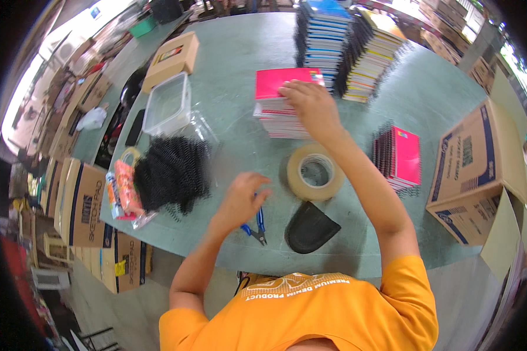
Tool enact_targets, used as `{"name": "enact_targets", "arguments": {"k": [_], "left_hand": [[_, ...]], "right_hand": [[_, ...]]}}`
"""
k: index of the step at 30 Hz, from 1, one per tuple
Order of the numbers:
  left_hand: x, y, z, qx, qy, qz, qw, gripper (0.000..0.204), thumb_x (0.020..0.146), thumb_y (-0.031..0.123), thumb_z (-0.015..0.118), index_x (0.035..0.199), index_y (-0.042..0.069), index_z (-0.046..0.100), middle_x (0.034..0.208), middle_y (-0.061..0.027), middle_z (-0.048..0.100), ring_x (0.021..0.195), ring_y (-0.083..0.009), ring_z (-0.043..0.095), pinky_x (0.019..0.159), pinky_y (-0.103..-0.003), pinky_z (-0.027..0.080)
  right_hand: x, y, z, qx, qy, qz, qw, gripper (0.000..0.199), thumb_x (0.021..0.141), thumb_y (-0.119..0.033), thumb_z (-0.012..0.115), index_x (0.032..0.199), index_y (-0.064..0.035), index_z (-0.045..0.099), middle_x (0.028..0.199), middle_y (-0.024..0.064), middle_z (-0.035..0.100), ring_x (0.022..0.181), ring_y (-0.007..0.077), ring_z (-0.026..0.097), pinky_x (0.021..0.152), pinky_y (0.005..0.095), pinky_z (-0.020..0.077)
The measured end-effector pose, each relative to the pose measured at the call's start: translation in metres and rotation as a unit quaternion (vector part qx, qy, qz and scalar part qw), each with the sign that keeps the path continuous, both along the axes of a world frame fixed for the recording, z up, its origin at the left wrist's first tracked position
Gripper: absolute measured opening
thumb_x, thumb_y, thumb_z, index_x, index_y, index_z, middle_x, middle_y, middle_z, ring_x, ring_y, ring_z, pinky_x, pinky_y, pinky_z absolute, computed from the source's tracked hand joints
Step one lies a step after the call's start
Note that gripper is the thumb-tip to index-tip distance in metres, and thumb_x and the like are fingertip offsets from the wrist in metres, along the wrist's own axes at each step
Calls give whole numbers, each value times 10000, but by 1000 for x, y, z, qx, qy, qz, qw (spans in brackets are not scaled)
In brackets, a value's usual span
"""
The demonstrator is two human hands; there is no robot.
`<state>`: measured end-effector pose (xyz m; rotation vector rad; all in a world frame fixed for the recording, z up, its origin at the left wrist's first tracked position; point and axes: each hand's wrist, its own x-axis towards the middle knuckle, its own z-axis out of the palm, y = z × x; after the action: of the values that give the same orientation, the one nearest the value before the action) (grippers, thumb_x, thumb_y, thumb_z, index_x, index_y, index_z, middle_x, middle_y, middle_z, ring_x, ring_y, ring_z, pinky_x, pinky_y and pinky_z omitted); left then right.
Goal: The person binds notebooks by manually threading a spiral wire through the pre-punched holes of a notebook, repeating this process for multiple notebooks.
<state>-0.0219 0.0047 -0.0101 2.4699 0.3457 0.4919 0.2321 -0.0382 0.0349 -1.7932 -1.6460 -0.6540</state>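
My right hand (314,108) reaches over a stack of pink-covered notebooks (275,85), with its fingers lying across the top cover. The thumb's grip, if any, is hidden. Page edges of the stack face me, and no coil shows on it. Slightly blurred, my left hand (244,198) hovers over the table with fingers apart and nothing in them. Just below it lie blue-handled cutting pliers (259,228). Left of that hand is a heap of black spiral binding coils (173,169). A smaller stack of pink notebooks with black coils (404,153) stands to the right.
A roll of tape (295,178) and a black rounded pad (311,227) lie near me. Tall stacks of blue notebooks (325,44) and yellow notebooks (369,55) stand behind. An open cardboard box (468,169) is at right; a clear plastic container (168,105) is at left.
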Motion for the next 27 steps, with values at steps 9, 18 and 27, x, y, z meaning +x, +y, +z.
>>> {"name": "enact_targets", "arguments": {"k": [9, 18, 27], "left_hand": [[6, 100, -57, 146, 127, 308, 932, 297, 814, 190, 619, 1054, 17, 589, 961, -191, 600, 929, -373, 565, 786, -436, 459], [41, 65, -29, -9, 1, 215, 976, 244, 897, 211, 547, 1052, 27, 586, 856, -194, 616, 761, -360, 606, 703, -405, 472], [51, 6, 21, -75, -121, 71, 987, 228, 883, 217, 594, 995, 23, 635, 777, -119, 620, 622, -155, 547, 590, -274, 441]], "right_hand": [[-22, -42, 55, -12, 58, 22, 998, 211, 798, -88, 573, 987, -103, 666, 916, 97, 670, 869, 268, 635, 775, 385, 490], [-19, -82, -18, -138, 225, -16, 964, 186, 803, -119, 609, 973, -57, 654, 906, 154, 653, 777, 332, 626, 676, 378, 493], [-31, -84, -10, -146, 237, 24, 960, 207, 806, -82, 586, 999, -85, 662, 898, 125, 652, 744, 301, 619, 650, 386, 484]]}}
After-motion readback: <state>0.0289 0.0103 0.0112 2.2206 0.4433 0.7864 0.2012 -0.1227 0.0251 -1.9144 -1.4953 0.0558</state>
